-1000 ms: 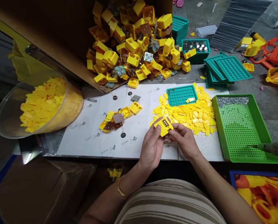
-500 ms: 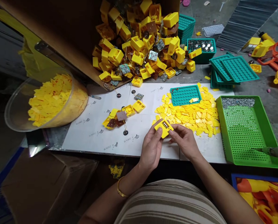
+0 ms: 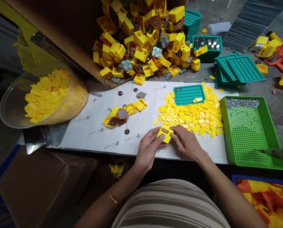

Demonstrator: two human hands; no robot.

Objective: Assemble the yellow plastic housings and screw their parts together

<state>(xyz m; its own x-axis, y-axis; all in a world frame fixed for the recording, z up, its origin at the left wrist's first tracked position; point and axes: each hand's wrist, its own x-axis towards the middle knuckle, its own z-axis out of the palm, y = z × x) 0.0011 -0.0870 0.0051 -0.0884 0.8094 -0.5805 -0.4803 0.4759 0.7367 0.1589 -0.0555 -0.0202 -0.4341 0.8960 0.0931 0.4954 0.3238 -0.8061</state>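
A small yellow plastic case [image 3: 164, 135] with a dark slot near its top is held above the white sheet. My left hand [image 3: 148, 148] grips it from the left, thumb on its face. The fingertips of my right hand [image 3: 187, 143] pinch its upper right edge. Beyond the hands lies a spread of flat yellow pieces [image 3: 193, 117], with a teal ridged tray [image 3: 189, 95] on it. To the left, several yellow cases [image 3: 130, 109] lie with brown boards and a wired black disc [image 3: 126, 131].
A box of yellow housings [image 3: 141, 38] lies open at the back. Yellow scraps fill a clear tub [image 3: 82, 95] at left. At right, a green basket [image 3: 271, 133] has screws and a driver tip [image 3: 274, 153] over it; a teal bin [image 3: 207, 57] holds metal discs.
The yellow case has turned more upright and sits slightly lower in my left hand. My right hand's fingers have moved up to its top right edge. The camera view has shifted slightly.
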